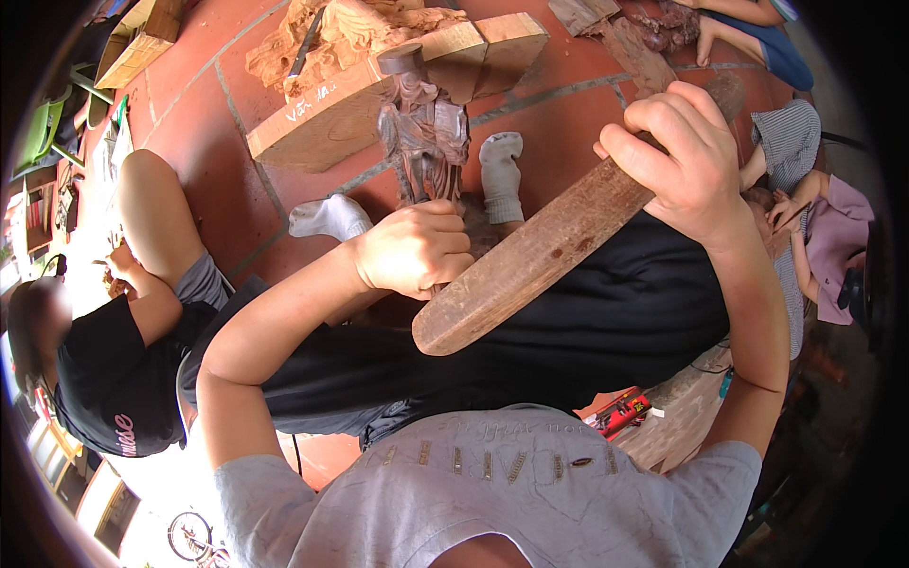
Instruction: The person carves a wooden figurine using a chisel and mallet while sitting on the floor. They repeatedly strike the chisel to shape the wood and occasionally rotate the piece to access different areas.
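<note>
Right hand (677,161): grip wrapped around the far end of a thick wooden club (530,265), fingers curled over it. Club slants above the black trousers (615,293), blunt near end just beside the left fist; can't tell if they touch.

Left hand (417,251): grip pressed into a fist at the near end of a dark carved wooden figure (423,137). Can't tell what's inside the fist, mostly hidden.

Figure is ahead of the left fist, between the two white-socked feet (501,168), darker round cap at its far end. It overlaps a pale timber block (327,118) in view; contact unclear. Lighter orange carving (369,38) at the block's far side, flat dark bar (306,43) lying across it. Red tile floor (175,133) underneath.

Co-worker in black shirt (114,379) sits at left; someone in pink top (841,237) at right. Red package (620,412) near the person's right side.
</note>
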Available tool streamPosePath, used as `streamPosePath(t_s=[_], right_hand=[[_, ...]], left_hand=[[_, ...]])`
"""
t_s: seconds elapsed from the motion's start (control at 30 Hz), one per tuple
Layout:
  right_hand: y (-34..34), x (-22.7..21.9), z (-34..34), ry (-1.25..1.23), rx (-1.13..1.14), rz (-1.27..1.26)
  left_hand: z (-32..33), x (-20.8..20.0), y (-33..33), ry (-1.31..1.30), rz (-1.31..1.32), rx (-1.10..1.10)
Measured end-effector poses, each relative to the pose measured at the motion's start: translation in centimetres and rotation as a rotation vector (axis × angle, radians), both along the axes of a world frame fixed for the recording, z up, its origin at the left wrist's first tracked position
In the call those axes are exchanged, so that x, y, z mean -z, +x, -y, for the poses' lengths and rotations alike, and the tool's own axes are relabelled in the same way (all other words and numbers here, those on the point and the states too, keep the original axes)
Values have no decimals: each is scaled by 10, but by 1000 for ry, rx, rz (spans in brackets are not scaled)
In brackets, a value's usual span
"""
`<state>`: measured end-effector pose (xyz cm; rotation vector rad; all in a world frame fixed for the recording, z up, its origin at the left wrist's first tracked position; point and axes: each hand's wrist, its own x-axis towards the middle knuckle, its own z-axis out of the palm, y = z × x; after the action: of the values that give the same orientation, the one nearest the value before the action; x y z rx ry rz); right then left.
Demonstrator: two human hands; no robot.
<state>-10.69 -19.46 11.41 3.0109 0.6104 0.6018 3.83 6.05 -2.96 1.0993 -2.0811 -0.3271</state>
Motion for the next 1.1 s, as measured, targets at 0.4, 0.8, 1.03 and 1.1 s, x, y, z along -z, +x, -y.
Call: streamPosePath(t_s=[0.4,0.8,1.03,1.1], right_hand=[[3,-1,-6,103,-59,32],[3,5,-8,43,-43,-7],[7,5,-12,-22,21,13],[6,4,-11,-26,24,8]], left_hand=[[16,1,0,32,-87,65],[15,6,5,4,-65,126],[7,-1,10,-10,-43,57],[4,-1,5,-51,4,-5]])
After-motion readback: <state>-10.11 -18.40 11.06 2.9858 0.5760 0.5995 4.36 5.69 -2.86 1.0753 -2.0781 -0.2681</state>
